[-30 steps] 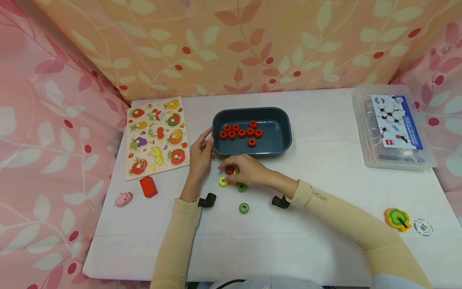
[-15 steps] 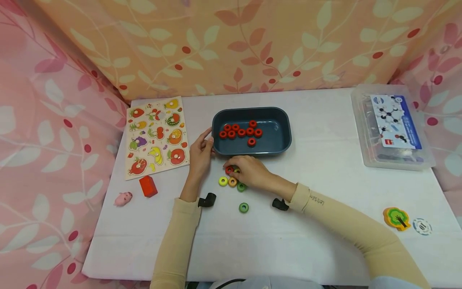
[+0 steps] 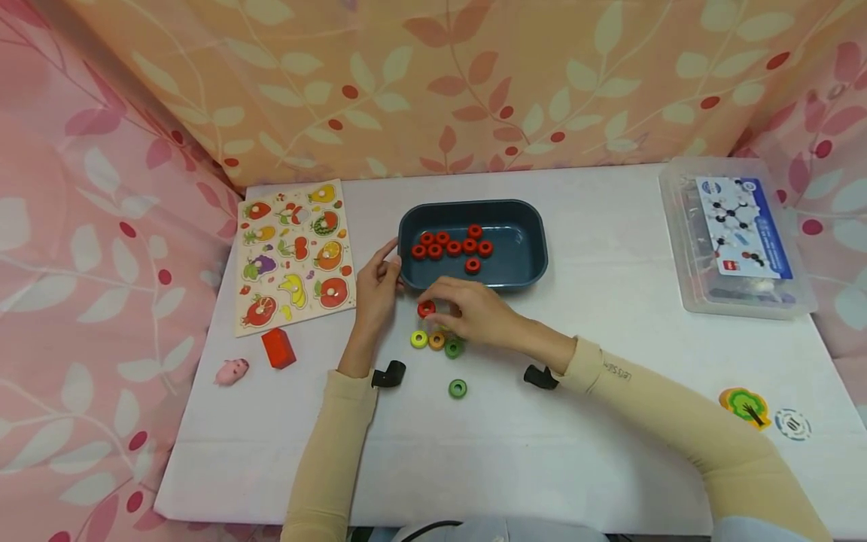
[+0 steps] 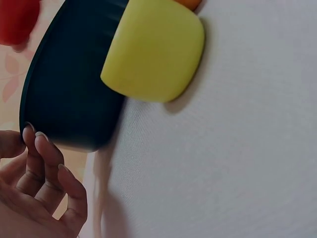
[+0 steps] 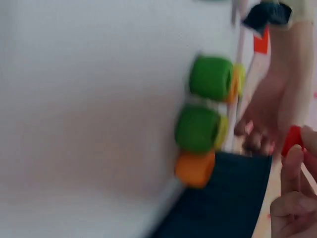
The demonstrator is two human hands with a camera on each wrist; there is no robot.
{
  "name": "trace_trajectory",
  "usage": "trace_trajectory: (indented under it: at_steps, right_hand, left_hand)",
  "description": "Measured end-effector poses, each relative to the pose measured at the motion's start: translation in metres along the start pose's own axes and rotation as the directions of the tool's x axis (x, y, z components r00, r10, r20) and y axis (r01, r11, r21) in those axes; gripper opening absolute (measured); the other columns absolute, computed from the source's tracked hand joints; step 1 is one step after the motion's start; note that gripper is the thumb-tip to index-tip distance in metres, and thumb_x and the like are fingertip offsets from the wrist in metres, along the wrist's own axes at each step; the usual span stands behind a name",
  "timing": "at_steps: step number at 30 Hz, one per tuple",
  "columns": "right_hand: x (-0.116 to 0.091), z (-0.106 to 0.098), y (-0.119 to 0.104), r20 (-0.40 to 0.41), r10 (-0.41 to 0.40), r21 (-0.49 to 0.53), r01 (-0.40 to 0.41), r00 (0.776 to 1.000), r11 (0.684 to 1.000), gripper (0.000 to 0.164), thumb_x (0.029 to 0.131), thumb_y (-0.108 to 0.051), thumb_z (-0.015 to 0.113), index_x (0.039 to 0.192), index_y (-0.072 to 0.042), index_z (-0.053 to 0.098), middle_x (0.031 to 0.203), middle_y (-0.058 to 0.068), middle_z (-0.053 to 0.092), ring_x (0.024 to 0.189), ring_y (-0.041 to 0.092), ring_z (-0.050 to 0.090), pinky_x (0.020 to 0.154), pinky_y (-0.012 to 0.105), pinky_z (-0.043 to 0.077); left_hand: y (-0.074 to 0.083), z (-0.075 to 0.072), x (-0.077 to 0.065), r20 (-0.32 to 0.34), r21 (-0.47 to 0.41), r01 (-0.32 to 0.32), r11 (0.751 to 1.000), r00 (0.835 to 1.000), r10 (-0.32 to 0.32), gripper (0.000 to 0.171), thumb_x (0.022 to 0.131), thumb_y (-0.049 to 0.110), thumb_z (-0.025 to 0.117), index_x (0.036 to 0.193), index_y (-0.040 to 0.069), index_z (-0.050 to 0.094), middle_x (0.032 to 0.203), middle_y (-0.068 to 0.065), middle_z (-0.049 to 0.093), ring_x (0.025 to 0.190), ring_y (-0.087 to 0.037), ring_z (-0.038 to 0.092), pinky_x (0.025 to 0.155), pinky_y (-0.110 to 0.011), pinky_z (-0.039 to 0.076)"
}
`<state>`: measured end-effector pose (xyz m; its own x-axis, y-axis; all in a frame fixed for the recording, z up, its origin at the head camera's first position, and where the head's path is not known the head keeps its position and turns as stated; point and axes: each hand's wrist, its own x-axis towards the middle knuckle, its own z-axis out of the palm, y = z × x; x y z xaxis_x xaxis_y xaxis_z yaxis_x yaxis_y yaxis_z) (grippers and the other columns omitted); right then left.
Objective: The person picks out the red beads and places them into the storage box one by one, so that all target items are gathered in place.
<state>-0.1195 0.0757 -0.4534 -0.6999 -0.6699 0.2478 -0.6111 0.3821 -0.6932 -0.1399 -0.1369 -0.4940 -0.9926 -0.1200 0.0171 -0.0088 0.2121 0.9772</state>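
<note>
My left hand (image 3: 378,290) holds the left side of a dark blue tray (image 3: 528,282); in the left wrist view its fingertips pinch the tray's rim. Several red ring beads (image 3: 470,246) lie inside the tray. Just in front of the tray, my right hand (image 3: 484,314) pinches a red bead (image 3: 426,309) between thumb and fingertip, and the right wrist view shows this bead (image 5: 292,140) raised off the table. Below that hand are a yellow bead (image 3: 419,339), an orange bead (image 3: 436,341) and a green bead (image 3: 453,348). Other beads are partly hidden by the hand.
A lone green bead (image 3: 457,388) lies nearer the front. On the left are a fruit puzzle board (image 3: 305,297), a red block (image 3: 278,348) and a pink pig (image 3: 232,372). A plastic case (image 3: 698,290), a tree piece (image 3: 746,407) and a round chip (image 3: 792,424) are on the right.
My right hand has picked up the red bead from the group and moved slightly toward the tray. The left hand stays at the tray's side.
</note>
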Motion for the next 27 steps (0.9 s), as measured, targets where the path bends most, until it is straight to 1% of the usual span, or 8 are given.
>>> trace_trajectory:
  at_steps: [3, 6, 9, 11, 15, 21, 24, 27]
  right_hand:
    - [0.007, -0.013, 0.007, -0.113, 0.013, -0.047, -0.019, 0.993, 0.999, 0.037, 0.088, -0.018, 0.078, 0.124, -0.014, 0.068, 0.107, -0.001, 0.064, 0.065, 0.008, 0.05, 0.056, 0.024, 0.043]
    - [0.014, -0.024, 0.021, -0.159, 0.117, -0.067, -0.129, 0.98, 0.989, 0.038, 0.089, -0.024, 0.077, 0.124, -0.013, 0.069, 0.104, 0.003, 0.062, 0.067, 0.011, 0.052, 0.057, 0.027, 0.043]
    - [0.02, -0.033, 0.039, -0.114, 0.235, -0.038, -0.241, 0.965, 0.97, 0.034, 0.09, -0.025, 0.077, 0.12, -0.011, 0.07, 0.099, 0.004, 0.061, 0.073, 0.015, 0.054, 0.06, 0.029, 0.043]
    - [0.023, -0.035, 0.048, -0.079, 0.276, -0.029, -0.279, 0.958, 0.96, 0.031, 0.09, -0.023, 0.076, 0.118, -0.01, 0.071, 0.095, 0.004, 0.061, 0.076, 0.016, 0.055, 0.063, 0.029, 0.044]
    - [0.03, -0.037, 0.06, -0.041, 0.297, -0.061, -0.299, 0.954, 0.952, 0.031, 0.089, -0.022, 0.077, 0.117, -0.009, 0.071, 0.1, 0.005, 0.059, 0.084, 0.021, 0.056, 0.069, 0.034, 0.046]
    - [0.039, -0.037, 0.065, -0.002, 0.328, -0.138, -0.325, 0.945, 0.936, 0.031, 0.089, -0.025, 0.078, 0.117, -0.014, 0.074, 0.117, 0.006, 0.054, 0.105, 0.024, 0.048, 0.084, 0.04, 0.046]
    - [0.042, -0.038, 0.066, 0.016, 0.329, -0.158, -0.323, 0.944, 0.933, 0.031, 0.087, -0.025, 0.08, 0.116, -0.014, 0.075, 0.116, 0.008, 0.054, 0.104, 0.024, 0.045, 0.082, 0.04, 0.044]
    - [0.042, -0.039, 0.068, 0.022, 0.326, -0.16, -0.318, 0.945, 0.934, 0.033, 0.085, -0.024, 0.082, 0.116, -0.014, 0.075, 0.113, 0.008, 0.054, 0.1, 0.025, 0.043, 0.081, 0.039, 0.042]
  left_hand:
    - [0.0, 0.0, 0.001, -0.009, 0.008, 0.005, 1.0, 1.0, -0.005, 0.038, 0.105, 0.029, 0.054, 0.142, 0.025, 0.058, 0.077, -0.008, 0.061, 0.069, -0.03, 0.059, 0.06, -0.022, 0.049]
    - [-0.001, 0.0, 0.001, -0.011, 0.007, 0.011, 1.0, 1.0, -0.011, 0.038, 0.105, 0.029, 0.054, 0.142, 0.026, 0.057, 0.078, -0.009, 0.061, 0.069, -0.03, 0.059, 0.061, -0.022, 0.05]
    - [-0.001, 0.0, 0.001, -0.01, 0.001, 0.015, 1.0, 1.0, -0.015, 0.038, 0.104, 0.029, 0.054, 0.142, 0.026, 0.057, 0.079, -0.009, 0.06, 0.07, -0.03, 0.059, 0.061, -0.022, 0.05]
    - [-0.001, -0.001, 0.0, -0.01, 0.001, 0.02, 1.0, 1.0, -0.02, 0.038, 0.104, 0.029, 0.054, 0.142, 0.026, 0.057, 0.08, -0.011, 0.06, 0.071, -0.032, 0.059, 0.061, -0.022, 0.05]
    - [-0.001, -0.001, 0.001, 0.005, 0.002, 0.039, 0.999, 0.999, -0.039, 0.039, 0.105, 0.027, 0.053, 0.144, 0.025, 0.055, 0.085, -0.018, 0.062, 0.075, -0.038, 0.058, 0.063, -0.024, 0.05]
    - [0.0, -0.002, 0.003, 0.017, -0.008, 0.046, 0.999, 0.999, -0.046, 0.042, 0.106, 0.019, 0.051, 0.147, 0.014, 0.052, 0.085, -0.025, 0.06, 0.079, -0.049, 0.056, 0.064, -0.032, 0.052]
    - [-0.001, -0.001, 0.003, 0.017, -0.002, 0.044, 0.999, 0.999, -0.044, 0.042, 0.106, 0.02, 0.051, 0.147, 0.015, 0.052, 0.085, -0.024, 0.061, 0.078, -0.048, 0.056, 0.063, -0.029, 0.052]
    - [0.0, 0.0, 0.002, 0.01, 0.01, 0.032, 0.999, 0.999, -0.032, 0.041, 0.105, 0.025, 0.052, 0.146, 0.021, 0.054, 0.086, -0.022, 0.063, 0.076, -0.042, 0.058, 0.063, -0.023, 0.05]
